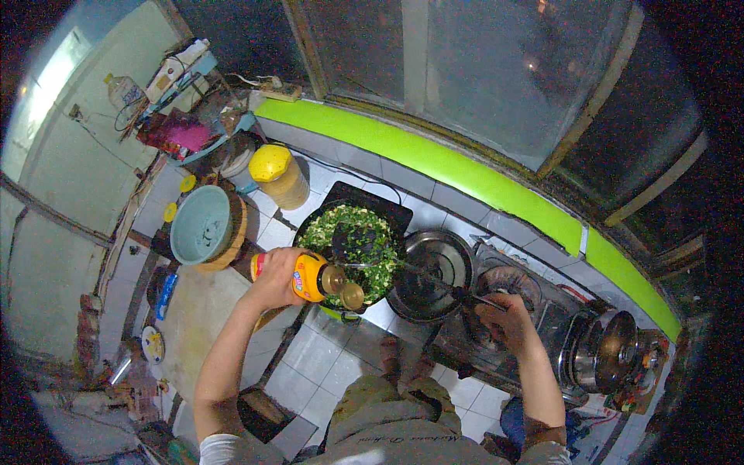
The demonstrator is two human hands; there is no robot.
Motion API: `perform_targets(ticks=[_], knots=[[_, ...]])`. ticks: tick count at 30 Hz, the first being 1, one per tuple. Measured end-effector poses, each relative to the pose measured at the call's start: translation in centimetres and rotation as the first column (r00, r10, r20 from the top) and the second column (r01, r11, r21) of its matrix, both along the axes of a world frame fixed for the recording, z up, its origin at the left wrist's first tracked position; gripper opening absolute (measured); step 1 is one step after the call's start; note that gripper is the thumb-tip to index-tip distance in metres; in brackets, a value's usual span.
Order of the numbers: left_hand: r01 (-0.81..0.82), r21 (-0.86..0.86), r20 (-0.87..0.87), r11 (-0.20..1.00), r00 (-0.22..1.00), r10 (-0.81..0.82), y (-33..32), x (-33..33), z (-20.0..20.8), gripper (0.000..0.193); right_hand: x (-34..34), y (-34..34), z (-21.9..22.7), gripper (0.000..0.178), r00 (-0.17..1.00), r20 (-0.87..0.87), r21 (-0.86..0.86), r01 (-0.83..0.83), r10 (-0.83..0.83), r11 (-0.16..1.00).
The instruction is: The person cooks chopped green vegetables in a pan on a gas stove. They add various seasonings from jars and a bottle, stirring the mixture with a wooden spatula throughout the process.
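Note:
My left hand [280, 279] is closed around a yellow plastic seasoning bottle [310, 277]. Its gold-coloured cap is flipped open, and the bottle is tipped sideways at the near edge of a wok. Chopped greens [319, 229] with pale bits fill that wok, which stands on a dark cooktop [391, 208]. In my right hand [505, 319] is the handle of a spatula [463, 294]. Its shaft reaches left across a neighbouring pan, and its dark blade lies over the greens. Whether anything is coming out of the bottle cannot be made out.
An empty-looking dark metal pan [422, 267] sits right of the wok, before a gas stove [515, 271]. A lidded pot [604, 353] stands far right. Left are a yellow-lidded jar [283, 182], a pale blue basin [194, 225] and a board-like surface [205, 310]. Windows line the back.

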State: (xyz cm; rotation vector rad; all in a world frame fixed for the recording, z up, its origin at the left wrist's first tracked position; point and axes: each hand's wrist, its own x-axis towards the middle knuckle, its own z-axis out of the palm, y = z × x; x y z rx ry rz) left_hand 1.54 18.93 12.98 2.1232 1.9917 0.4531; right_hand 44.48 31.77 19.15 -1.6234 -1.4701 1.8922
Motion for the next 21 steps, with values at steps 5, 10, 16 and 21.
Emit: perform_targets(ticks=[5, 10, 16, 21], knots=[[-0.005, -0.01, -0.011, 1.0, 1.0, 0.005, 0.2, 0.1, 0.4, 0.089, 0.1, 0.2, -0.4, 0.014, 1.0, -0.012, 0.045, -0.02, 0.02, 0.999], [0.002, -0.013, -0.011, 1.0, 1.0, -0.003, 0.5, 0.0, 0.2, 0.088, 0.2, 0.4, -0.4, 0.013, 1.0, 0.002, 0.053, -0.023, 0.023, 0.998], [-0.013, -0.08, -0.011, 0.997, 1.0, 0.012, 0.9, -0.1, 0.1, 0.089, 0.4, 0.6, -0.2, 0.015, 0.997, -0.082, -0.02, 0.008, -0.01, 1.0], [-0.022, -0.056, -0.019, 0.998, 1.0, 0.021, 0.7, -0.3, 0.1, 0.094, 0.5, 0.6, -0.6, 0.013, 0.998, 0.003, 0.033, 0.06, -0.06, 0.998]])
